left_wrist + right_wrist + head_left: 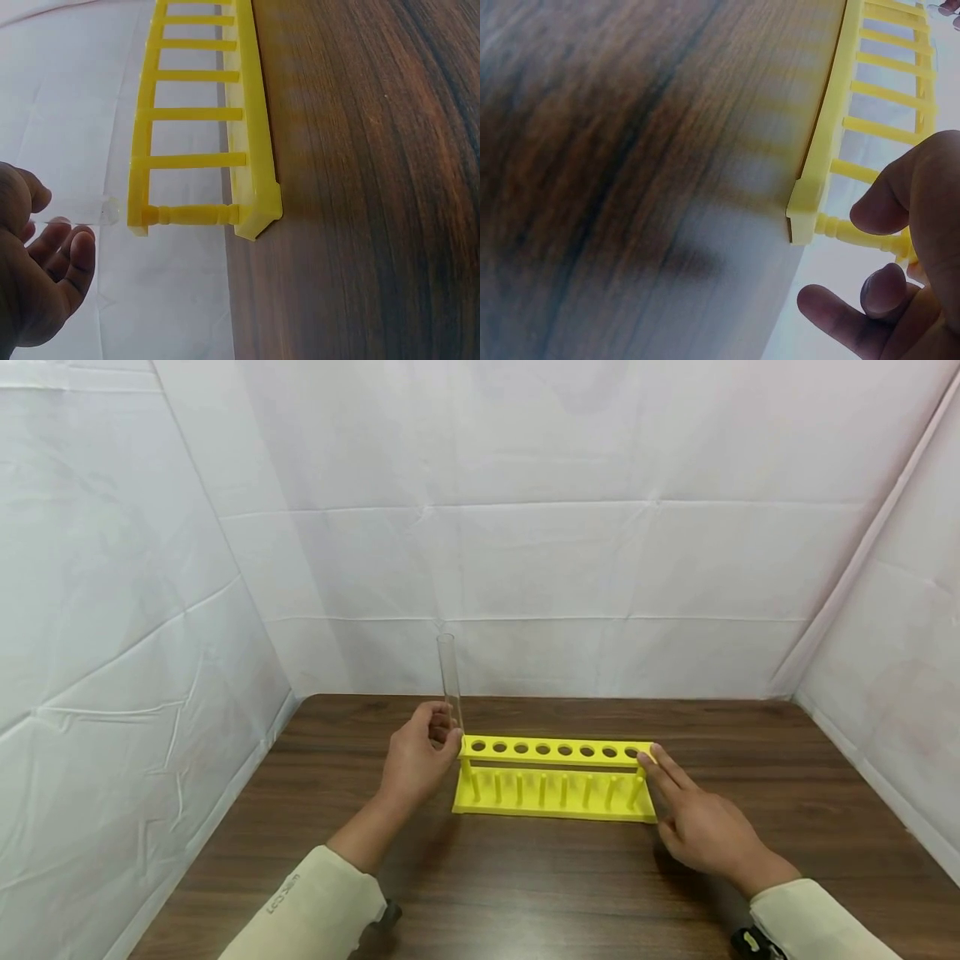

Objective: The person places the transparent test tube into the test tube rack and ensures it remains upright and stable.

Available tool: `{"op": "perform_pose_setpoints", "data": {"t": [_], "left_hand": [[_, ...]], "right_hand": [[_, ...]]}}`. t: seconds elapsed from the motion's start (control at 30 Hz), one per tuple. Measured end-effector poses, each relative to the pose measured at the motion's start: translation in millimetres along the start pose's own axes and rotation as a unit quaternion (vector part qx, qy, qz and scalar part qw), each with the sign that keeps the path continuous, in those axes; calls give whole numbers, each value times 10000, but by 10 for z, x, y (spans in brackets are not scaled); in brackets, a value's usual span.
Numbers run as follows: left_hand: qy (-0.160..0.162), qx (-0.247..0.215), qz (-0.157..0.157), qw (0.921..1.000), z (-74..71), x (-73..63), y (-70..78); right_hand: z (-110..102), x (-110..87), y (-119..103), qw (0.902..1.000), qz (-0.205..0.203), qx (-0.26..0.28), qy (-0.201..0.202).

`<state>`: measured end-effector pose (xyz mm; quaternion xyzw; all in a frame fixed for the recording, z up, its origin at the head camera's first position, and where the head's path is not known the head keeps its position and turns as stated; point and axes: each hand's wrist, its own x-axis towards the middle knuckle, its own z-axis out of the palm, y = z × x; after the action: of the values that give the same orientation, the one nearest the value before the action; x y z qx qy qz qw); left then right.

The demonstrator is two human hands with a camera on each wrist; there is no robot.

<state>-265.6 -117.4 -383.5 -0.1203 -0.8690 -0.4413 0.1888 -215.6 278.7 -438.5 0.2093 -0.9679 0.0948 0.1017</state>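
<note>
My left hand (422,752) pinches a clear glass test tube (448,664) near its lower part. The tube stands almost upright with its open mouth at the top. In the left wrist view its rounded bottom (110,211) points at the top bar of a yellow test tube rack (259,135), just short of the bar's end. Across the rack's top bar (553,749) runs a row of round holes, with pegs on the base below. At the rack's other end my right hand (708,827) rests straight fingers on the bar's corner, thumb hanging free.
The rack stands on a dark wood-grain table (540,877). White cloth sheets (540,560) hang behind the table and along both sides. A dark strap (753,943) shows at the right cuff.
</note>
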Motion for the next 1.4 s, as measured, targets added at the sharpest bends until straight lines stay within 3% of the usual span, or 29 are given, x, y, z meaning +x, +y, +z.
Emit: {"op": "perform_pose_setpoints", "data": {"t": [1.4], "left_hand": [[-48, -46, -9, 10000, 52, 37, 61]], "right_hand": [[17, -9, -1, 10000, -67, 16, 16]]}}
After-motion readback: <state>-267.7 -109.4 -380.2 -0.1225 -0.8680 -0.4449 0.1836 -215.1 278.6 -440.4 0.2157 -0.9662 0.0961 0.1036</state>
